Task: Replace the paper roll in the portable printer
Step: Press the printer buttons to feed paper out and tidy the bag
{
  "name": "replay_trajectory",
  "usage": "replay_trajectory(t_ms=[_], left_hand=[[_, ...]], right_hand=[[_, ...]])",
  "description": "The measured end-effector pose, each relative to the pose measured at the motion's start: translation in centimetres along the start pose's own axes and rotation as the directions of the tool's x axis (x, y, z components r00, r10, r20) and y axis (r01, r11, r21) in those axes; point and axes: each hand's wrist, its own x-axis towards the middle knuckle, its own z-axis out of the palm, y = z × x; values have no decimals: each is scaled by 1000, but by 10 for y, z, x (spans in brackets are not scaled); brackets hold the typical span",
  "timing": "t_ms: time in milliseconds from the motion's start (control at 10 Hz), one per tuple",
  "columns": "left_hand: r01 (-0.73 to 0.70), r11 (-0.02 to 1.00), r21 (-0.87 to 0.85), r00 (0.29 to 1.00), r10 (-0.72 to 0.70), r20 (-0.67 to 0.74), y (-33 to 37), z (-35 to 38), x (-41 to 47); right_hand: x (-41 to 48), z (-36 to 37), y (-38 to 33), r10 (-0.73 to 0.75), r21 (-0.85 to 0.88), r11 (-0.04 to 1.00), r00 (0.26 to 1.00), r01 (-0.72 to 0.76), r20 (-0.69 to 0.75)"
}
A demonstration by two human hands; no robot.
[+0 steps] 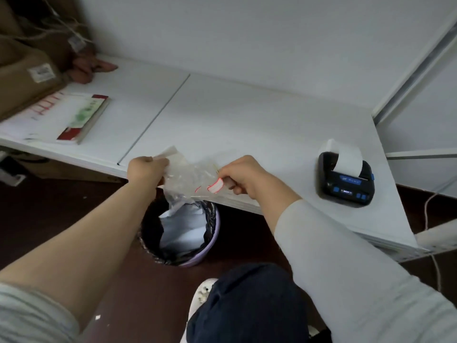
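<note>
No lettering can be read anywhere. The printer has a blue strip with a pale logo, too blurred to make out. The box carries a white label, the booklet green and red print, and the clear wrapper red-outlined marks, all unreadable

A crumpled clear plastic wrapper is held between the left hand and right hand, both pinched on it, above a lilac waste bin on the dark floor. A black portable printer is seen on the white table, to the right; a white paper strip curls out of its top.
</note>
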Motion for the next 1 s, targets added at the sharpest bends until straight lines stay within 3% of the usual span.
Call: replay_trajectory(t_ms=[100,300,500,600,700,900,1000], left_hand=[[21,998,56,998,-17,-61,-27,-29,0],[150,982,115,989,-149,-13,-80,-48,4],[247,955,164,965,-258,47,-115,-35,20],[287,953,92,944,-298,143,-117,-23,24],[312,949,36,930,-313,190,-115,-14,28],[279,958,62,940,-285,187,-104,-10,23],[223,974,44,958,-227,173,-92,-11,11]], right_hand=[[-8,38,10,56,-78,996,996,-51,63],[-2,83,50,204,-208,963,968,-171,147],[19,94,68,293,-336,911,948,-238,124],[28,95,72,268,-340,911,962,-234,58],[32,94,71,300,-230,932,952,-279,58],[21,77,57,254,-221,946,966,-238,49],[-2,62,40,223,-166,966,964,-199,144]])
